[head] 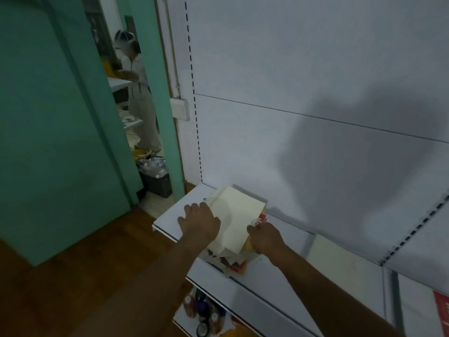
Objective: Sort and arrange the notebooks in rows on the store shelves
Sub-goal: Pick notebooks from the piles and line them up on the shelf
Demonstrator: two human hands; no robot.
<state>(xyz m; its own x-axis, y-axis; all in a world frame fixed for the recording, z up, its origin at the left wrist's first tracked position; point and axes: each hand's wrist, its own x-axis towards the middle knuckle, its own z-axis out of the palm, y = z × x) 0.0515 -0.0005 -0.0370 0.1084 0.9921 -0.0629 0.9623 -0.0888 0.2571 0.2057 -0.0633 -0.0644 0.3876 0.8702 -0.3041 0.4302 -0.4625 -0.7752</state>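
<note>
white shelf [170,215]: notebook stack [233,222] on it, left hand [199,221] flat, fingers relaxed, on stack's left edge; right hand [263,237] pinches right edge

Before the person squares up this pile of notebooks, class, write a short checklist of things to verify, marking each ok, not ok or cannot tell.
1. Both hands on the pile: ok. Left hand rests on its left edge, right hand grips its right edge.
2. Notebook pile aligned: not ok, lower covers fan out at angles.
3. Pile fully on the shelf: not ok, corners overhang the front lip.
4. Free shelf space to the left: ok, bare surface shows.
5. Notebooks sorted by kind: cannot tell, the cream cover hides most.
</note>
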